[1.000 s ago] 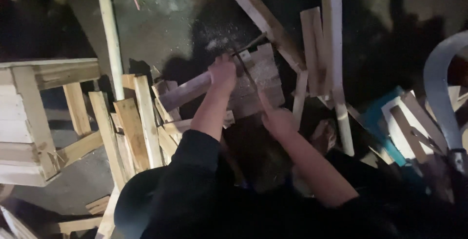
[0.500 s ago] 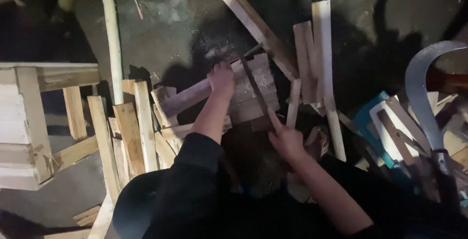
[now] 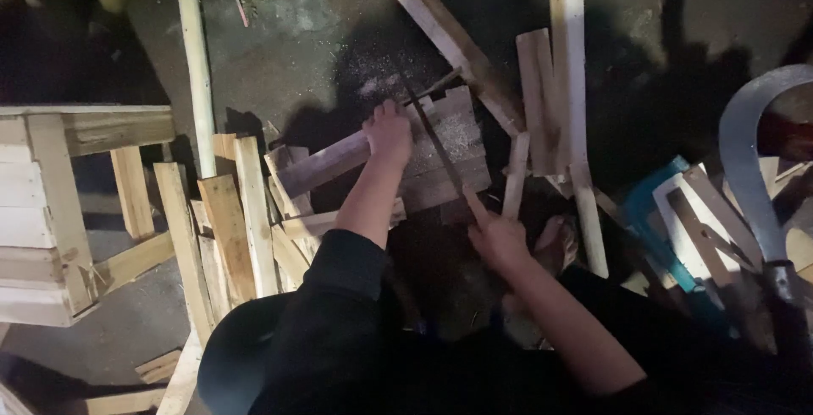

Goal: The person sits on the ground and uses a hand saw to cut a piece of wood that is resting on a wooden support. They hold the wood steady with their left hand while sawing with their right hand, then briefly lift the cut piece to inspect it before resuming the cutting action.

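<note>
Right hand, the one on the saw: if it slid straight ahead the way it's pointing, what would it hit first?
The right hand points up along the saw, toward the sawdust-covered board under the blade. It would probably meet that board's near edge first, though depth is hard to judge in this dim view.

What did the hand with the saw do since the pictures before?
The right hand pulled the saw back toward the person, sliding from up beside the wood block to below it. The left hand stayed pressed on the wooden strip, and the loose slats around lay as before.
</note>
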